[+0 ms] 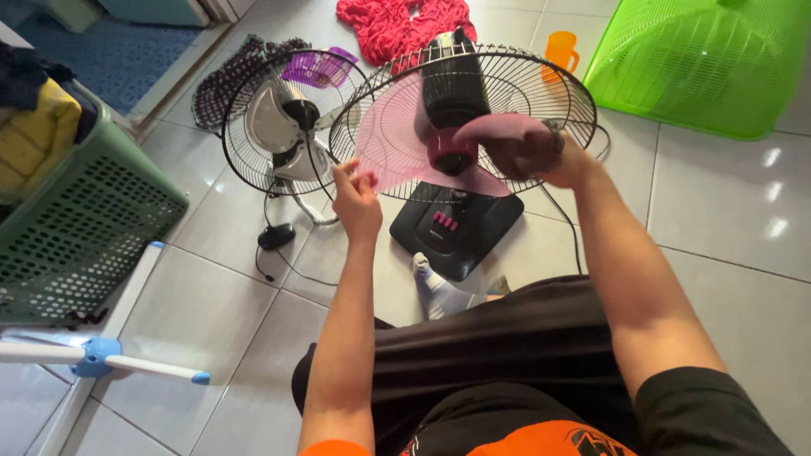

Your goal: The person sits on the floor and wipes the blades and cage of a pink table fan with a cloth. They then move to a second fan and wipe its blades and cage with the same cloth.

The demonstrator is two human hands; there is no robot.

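The pink fan blade (pixel 397 152) sits on the hub of the black desk fan (pixel 452 224), inside the rear wire guard (pixel 507 76), straight ahead of the person and above the fan's square base on the tiled floor (pixel 726 211). The blade disc faces the person, its axle running away from them toward the black motor housing. The left hand (pixel 356 198) is closed in a pinch on the lower left lobe of the blade; the right hand (pixel 541 152) is curled around the right lobe close to the dark red hub, so the right one lies nearer the centre. Both arms reach forward over the lap. Just to the left stands a second fan (pixel 283 127) with grey blades, its guard almost touching the first. A green laundry basket (pixel 84 219) lies further left, a lime green basket (pixel 701 59) at upper right, leaving bare tiles on the right side
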